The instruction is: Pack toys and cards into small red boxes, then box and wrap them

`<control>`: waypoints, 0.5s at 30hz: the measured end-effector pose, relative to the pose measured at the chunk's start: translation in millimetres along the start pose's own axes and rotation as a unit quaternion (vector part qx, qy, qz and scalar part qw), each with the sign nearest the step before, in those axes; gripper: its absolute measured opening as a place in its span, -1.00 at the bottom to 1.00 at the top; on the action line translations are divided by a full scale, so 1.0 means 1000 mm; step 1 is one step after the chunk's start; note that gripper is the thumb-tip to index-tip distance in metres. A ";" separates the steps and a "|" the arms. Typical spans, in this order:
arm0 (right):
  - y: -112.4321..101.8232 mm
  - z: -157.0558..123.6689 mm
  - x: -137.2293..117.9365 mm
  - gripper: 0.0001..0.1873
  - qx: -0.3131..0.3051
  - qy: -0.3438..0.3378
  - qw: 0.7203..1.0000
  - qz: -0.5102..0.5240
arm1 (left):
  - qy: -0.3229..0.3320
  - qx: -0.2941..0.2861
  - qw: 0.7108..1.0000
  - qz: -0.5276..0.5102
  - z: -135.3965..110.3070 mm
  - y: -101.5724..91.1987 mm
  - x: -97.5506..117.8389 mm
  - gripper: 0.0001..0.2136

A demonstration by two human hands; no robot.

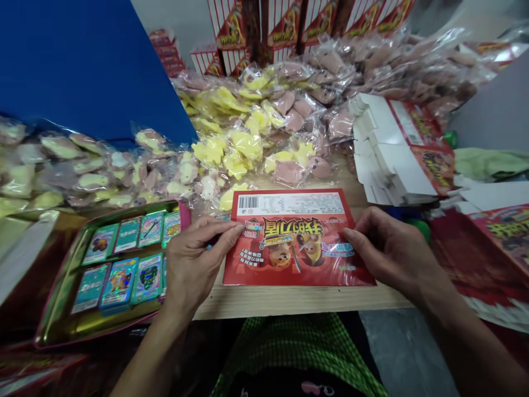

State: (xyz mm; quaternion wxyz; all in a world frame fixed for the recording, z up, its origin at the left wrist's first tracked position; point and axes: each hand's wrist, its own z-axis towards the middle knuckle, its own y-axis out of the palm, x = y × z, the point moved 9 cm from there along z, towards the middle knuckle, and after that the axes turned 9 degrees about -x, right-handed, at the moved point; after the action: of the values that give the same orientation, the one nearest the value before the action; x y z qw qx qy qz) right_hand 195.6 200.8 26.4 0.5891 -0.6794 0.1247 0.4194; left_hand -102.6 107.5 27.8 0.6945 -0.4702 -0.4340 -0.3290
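Note:
A flat red printed carton (295, 237) lies in front of me near the table's front edge. Its pictures and lettering are upside down from my side, with a white text panel and barcode along the far edge. My left hand (198, 259) pinches the left edge between thumb and fingers. At the right edge, my right hand (386, 253) grips it with thumb and fingertips. Just left of my left hand sits an open metal tin (58, 286) with stacks of colourful cards (118, 281) inside, partly hidden by that hand.
Behind the carton are piles of yellow and pinkish shapes in clear bags (243, 146). A stack of folded white-and-red cartons (384, 149) lies at the right. More printed boxes (285, 22) stand at the back. A blue panel (82, 60) rises at the left.

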 end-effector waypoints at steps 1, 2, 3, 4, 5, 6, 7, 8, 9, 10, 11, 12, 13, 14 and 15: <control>0.000 -0.001 -0.001 -0.67 0.008 0.000 1.000 -0.006 | 0.000 0.004 1.000 -0.003 0.000 0.000 -0.001 -0.92; 0.000 -0.001 -0.001 -0.68 0.015 0.004 1.000 -0.007 | -0.002 0.012 1.000 -0.010 0.001 0.000 -0.002 -0.93; 0.001 0.000 0.000 -0.69 0.022 0.011 1.000 0.000 | -0.007 0.022 0.999 -0.024 0.003 0.000 -0.003 -0.92; 0.002 0.001 0.002 -0.71 0.028 0.022 0.999 0.018 | -0.016 0.032 0.998 -0.045 0.005 -0.001 -0.006 -0.86; 0.004 0.002 0.006 -0.72 0.030 0.036 0.998 0.049 | -0.026 0.039 0.996 -0.072 0.009 -0.001 -0.010 -0.75; 0.007 0.004 0.012 -0.72 0.030 0.053 0.994 0.096 | -0.039 0.040 0.993 -0.102 0.013 0.000 -0.015 -0.61; 0.010 0.006 0.020 -0.69 0.026 0.071 0.985 0.155 | -0.054 0.037 0.988 -0.136 0.017 0.001 -0.021 -0.48; 0.015 0.007 0.028 -0.62 0.023 0.089 0.971 0.220 | -0.070 0.032 0.982 -0.171 0.020 0.001 -0.029 -0.40; 0.019 0.007 0.038 -0.56 0.022 0.108 0.953 0.283 | -0.087 0.032 0.975 -0.202 0.021 0.001 -0.038 -0.39; 0.022 0.004 0.048 -0.52 0.023 0.125 0.934 0.334 | -0.105 0.039 0.967 -0.229 0.018 -0.001 -0.047 -0.44; 0.024 0.000 0.058 -0.51 0.028 0.137 0.919 0.369 | -0.121 0.053 0.959 -0.250 0.012 -0.005 -0.057 -0.52; 0.025 -0.007 0.067 -0.50 0.035 0.139 0.912 0.385 | -0.134 0.063 0.954 -0.260 0.003 -0.008 -0.066 -0.59; 0.026 -0.014 0.073 -0.49 0.032 0.130 0.914 0.384 | -0.141 0.064 0.953 -0.262 -0.008 -0.010 -0.072 -0.63; 0.028 -0.021 0.075 -0.47 0.017 0.109 0.923 0.369 | -0.142 0.041 0.955 -0.257 -0.021 -0.008 -0.075 -0.66; 0.032 -0.029 0.074 -0.45 -0.010 0.078 0.936 0.343 | -0.137 0.000 0.959 -0.249 -0.033 -0.001 -0.074 -0.67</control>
State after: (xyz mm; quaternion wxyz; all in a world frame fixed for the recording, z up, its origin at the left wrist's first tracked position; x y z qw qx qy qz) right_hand 232.3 189.6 -49.7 0.3909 -0.6319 0.3916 0.5427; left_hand -123.6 79.7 -45.4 0.5250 -0.3877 -0.6280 -0.4239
